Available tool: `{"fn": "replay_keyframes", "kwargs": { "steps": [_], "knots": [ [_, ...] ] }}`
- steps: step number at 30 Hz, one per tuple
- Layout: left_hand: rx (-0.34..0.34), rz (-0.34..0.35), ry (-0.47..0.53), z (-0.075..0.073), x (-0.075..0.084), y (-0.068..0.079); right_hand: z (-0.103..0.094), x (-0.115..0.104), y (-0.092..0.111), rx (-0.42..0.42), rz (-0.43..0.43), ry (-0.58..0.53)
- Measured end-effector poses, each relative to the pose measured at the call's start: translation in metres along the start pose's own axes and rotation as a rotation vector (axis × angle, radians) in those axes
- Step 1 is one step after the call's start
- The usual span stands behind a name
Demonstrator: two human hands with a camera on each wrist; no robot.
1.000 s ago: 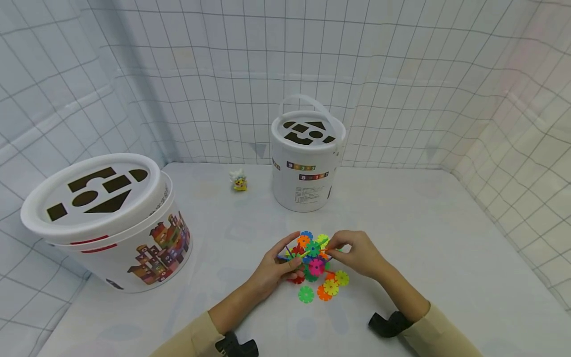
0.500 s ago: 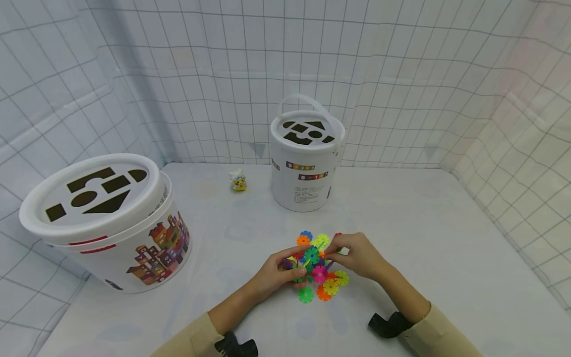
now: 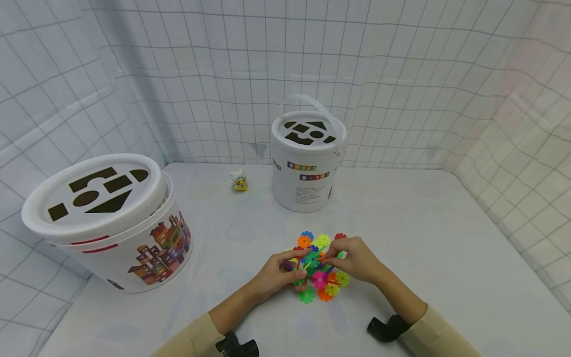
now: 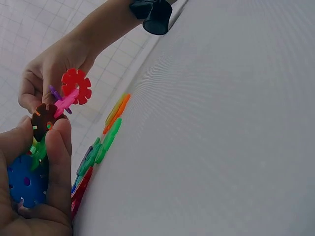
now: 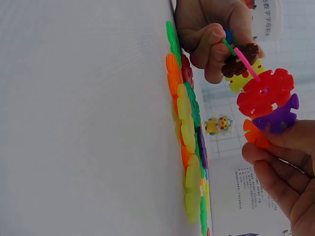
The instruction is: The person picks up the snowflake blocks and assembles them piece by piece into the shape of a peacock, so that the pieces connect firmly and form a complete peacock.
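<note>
Slotted plastic snowflake discs lie in a bright pile below both hands in the head view. My left hand (image 3: 274, 272) grips a joined chain of these discs above the pile, a blue disc (image 4: 27, 181) and a brown disc (image 4: 44, 121) between thumb and fingers. Farther along the chain come a pink disc (image 4: 66, 102), a red disc (image 5: 266, 93) and a purple disc (image 5: 278, 117). My right hand (image 3: 357, 259) pinches an orange disc (image 5: 255, 134) with thumb and forefinger, right at the purple disc. Its fingers partly cover that orange disc.
Loose discs, among them a green one (image 3: 307, 295) and a yellow one (image 3: 331, 289), lie flat near the hands. A large lidded bucket (image 3: 147, 248) stands at the left. Farther back are a handled white bucket (image 3: 303, 183) and a small yellow toy figure (image 3: 240, 182).
My left hand has come rightward, its forefinger moving from raised to folded over the discs. My right hand has lowered slightly, still pinching. A red disc behind it has come into view.
</note>
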State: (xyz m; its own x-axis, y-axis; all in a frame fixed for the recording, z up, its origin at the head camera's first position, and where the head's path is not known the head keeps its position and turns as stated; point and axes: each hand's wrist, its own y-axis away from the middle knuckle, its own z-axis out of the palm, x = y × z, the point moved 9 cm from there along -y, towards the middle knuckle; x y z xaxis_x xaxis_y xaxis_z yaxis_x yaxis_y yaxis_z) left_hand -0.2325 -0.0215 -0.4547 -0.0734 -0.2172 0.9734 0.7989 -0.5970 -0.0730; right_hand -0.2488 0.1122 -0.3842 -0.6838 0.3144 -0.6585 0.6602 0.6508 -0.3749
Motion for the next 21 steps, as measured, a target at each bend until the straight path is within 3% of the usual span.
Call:
{"fn": "replay_keyframes", "kwargs": {
  "steps": [4, 10, 15, 21],
  "knots": [
    [0.024, -0.016, -0.032, -0.001, 0.000, -0.002, -0.004, 0.004, -0.002, -0.042, 0.062, -0.041],
    [0.169, -0.069, -0.082, -0.012, -0.002, -0.001, -0.021, 0.027, 0.001, -0.020, 0.198, -0.123],
    [0.268, -0.071, -0.076, -0.020, -0.003, 0.001, -0.030, 0.053, 0.009, -0.005, 0.358, -0.019],
    [0.261, -0.046, 0.024, -0.020, -0.004, -0.001, -0.019, 0.074, 0.014, -0.051, 0.466, 0.124]
  ]
}}
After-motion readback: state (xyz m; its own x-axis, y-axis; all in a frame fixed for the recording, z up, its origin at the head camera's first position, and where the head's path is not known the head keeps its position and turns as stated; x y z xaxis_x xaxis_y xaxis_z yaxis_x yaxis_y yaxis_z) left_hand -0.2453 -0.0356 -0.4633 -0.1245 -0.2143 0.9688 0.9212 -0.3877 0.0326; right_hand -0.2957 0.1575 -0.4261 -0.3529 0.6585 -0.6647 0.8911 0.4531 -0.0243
